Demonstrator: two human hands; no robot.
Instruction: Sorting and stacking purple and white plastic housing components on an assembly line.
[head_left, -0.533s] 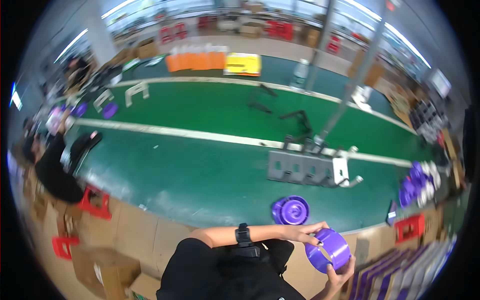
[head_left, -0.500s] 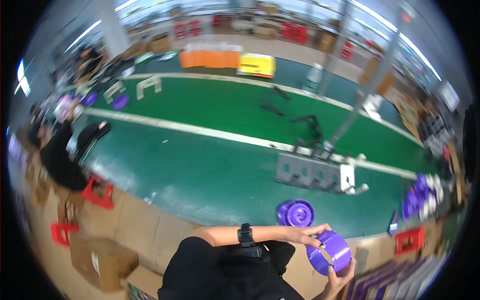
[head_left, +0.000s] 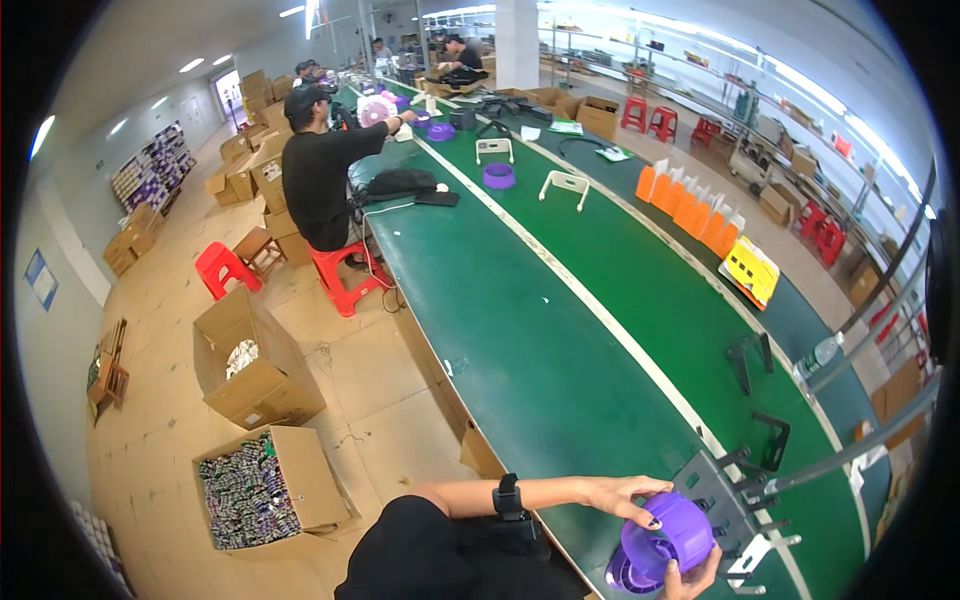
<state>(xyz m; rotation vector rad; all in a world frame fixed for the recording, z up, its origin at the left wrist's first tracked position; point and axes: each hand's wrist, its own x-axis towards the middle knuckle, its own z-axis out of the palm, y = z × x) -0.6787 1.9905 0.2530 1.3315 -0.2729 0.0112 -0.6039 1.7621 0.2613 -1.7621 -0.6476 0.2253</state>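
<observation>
A purple ring-shaped plastic housing [head_left: 688,528] is gripped between my two hands at the near right. My left hand [head_left: 625,496], with a dark watch on its wrist, has its fingers over the ring's upper left rim. Fingers and thumb of my right hand [head_left: 697,580] close on its lower right rim. Partly hidden behind the ring, a round purple part [head_left: 622,575] lies at the bench's near edge; whether the two touch, I cannot tell. Just beyond my hands stands a grey slotted fixture [head_left: 705,490] with a white bracket [head_left: 752,560] on its right.
A green conveyor [head_left: 640,280] runs along the bench, carrying black brackets [head_left: 750,362], white stands [head_left: 565,187] and a purple ring [head_left: 499,176]. Grey poles rise at right. A person [head_left: 325,165] works at far left near red stools [head_left: 345,280]. Open cartons [head_left: 255,355] stand on the floor.
The view has swung left, bringing the aisle and cartons in. Both hands still hold the purple ring, which now overlaps the round purple part in view instead of appearing beside it.
</observation>
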